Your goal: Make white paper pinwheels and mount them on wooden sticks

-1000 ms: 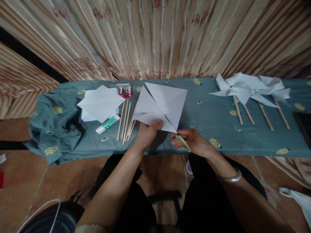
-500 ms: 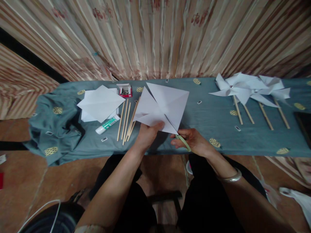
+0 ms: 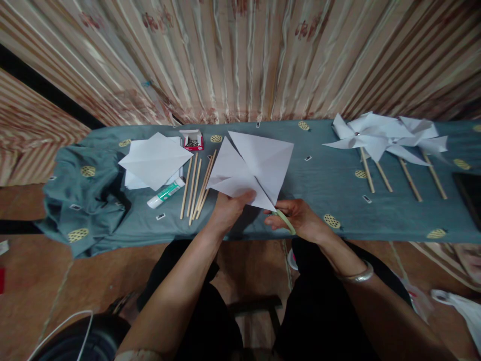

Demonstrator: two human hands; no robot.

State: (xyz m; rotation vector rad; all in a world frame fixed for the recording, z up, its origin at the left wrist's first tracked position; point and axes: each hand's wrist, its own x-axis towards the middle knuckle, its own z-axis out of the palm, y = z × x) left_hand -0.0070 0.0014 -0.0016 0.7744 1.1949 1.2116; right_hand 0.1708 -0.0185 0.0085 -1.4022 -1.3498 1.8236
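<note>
A white square sheet of paper (image 3: 268,158) is held above the table, with slits running in from its corners. My left hand (image 3: 230,208) pinches its lower left side, thumb on top. Green-handled scissors (image 3: 284,220) are in my right hand (image 3: 295,216), at the sheet's near corner; the paper hides most of the blades. Left of the sheet lie several wooden sticks (image 3: 193,188) and a glue stick (image 3: 165,194). Behind them stands an open red and white box (image 3: 193,140) with small metal pieces inside. A stack of white paper (image 3: 156,160) lies further left.
Several white paper pinwheels (image 3: 376,135) on wooden sticks lie at the right of the blue-green tablecloth (image 3: 315,180). The cloth is bunched up at the left end. A pleated curtain (image 3: 225,60) hangs behind the table. A dark flat object (image 3: 469,193) sits at the right edge.
The sheet has dipped very slightly at its far edge. Both hands keep nearly the same place and hold.
</note>
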